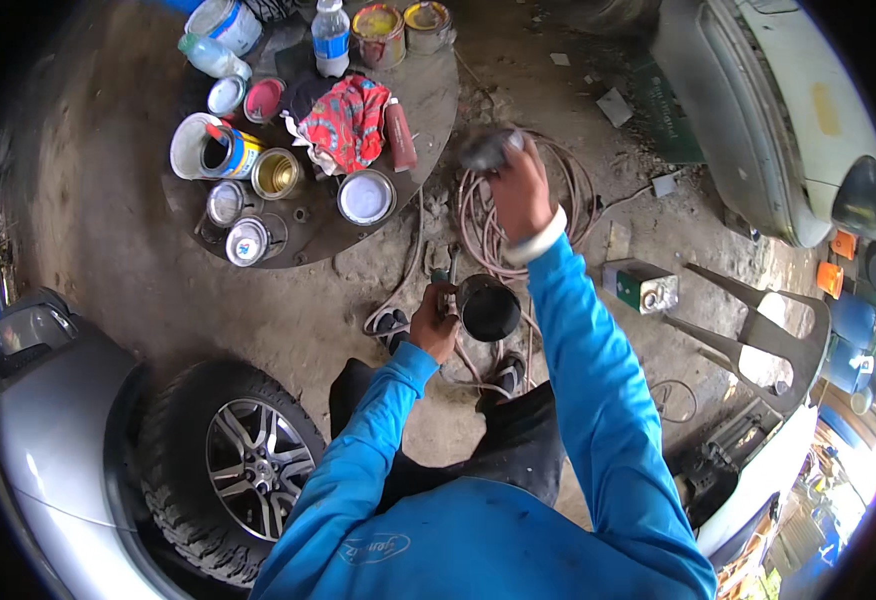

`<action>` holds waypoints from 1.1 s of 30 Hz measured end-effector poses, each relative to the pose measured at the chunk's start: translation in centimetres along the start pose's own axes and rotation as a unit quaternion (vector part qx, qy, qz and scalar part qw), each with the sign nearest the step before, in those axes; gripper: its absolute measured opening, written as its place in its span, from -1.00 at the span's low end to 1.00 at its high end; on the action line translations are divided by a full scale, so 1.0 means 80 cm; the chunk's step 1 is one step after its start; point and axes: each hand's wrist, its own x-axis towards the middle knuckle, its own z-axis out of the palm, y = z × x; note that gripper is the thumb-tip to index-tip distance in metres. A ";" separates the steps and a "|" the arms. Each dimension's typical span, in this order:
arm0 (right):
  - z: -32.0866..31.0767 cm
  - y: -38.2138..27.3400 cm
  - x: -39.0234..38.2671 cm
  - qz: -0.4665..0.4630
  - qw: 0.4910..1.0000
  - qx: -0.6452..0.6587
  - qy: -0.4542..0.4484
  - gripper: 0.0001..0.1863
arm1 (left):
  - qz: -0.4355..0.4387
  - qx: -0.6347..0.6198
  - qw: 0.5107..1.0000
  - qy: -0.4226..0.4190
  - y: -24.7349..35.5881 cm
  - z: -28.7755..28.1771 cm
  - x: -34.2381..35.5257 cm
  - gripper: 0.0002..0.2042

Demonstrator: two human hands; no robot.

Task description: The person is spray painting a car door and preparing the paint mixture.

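Note:
My left hand [434, 324] is closed around the side of a round cup [491, 311] with a dark inside, held in front of my body. A small metal and greenish fitting [445, 272] sticks out beyond that fist; whether it belongs to the cup I cannot tell. Farther forward and to the right, my raised right hand [521, 190] grips a dark grey, rounded object [490, 150]. Motion blurs that object, so its kind is unclear. It is apart from the cup.
A round table [303, 225] at the far left bears paint cans [378, 38], a water bottle [330, 40] and a red cloth [346, 122]. A coiled hose [478, 225] lies on the ground, near a rectangular tin [642, 286] and a chair [758, 335]. Left stands a vehicle's wheel [258, 465].

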 end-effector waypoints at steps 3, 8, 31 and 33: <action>-0.011 0.071 0.069 -0.163 0.969 -0.187 -0.014 -0.41 | 0.001 -0.068 0.998 -0.001 0.004 -0.005 0.013 -0.66; -0.043 0.135 0.115 -0.325 0.862 -0.383 -0.061 -0.19 | 0.048 -0.090 0.994 0.026 -0.035 -0.009 0.040 -0.77; -0.649 -0.082 -0.154 0.179 0.482 -0.493 0.702 0.37 | 0.111 -0.080 0.987 0.089 -0.113 0.124 0.052 -0.59; -0.658 -0.080 -0.152 0.194 0.473 -0.502 0.697 0.34 | 0.119 -0.071 0.987 0.085 -0.114 0.135 0.047 -0.63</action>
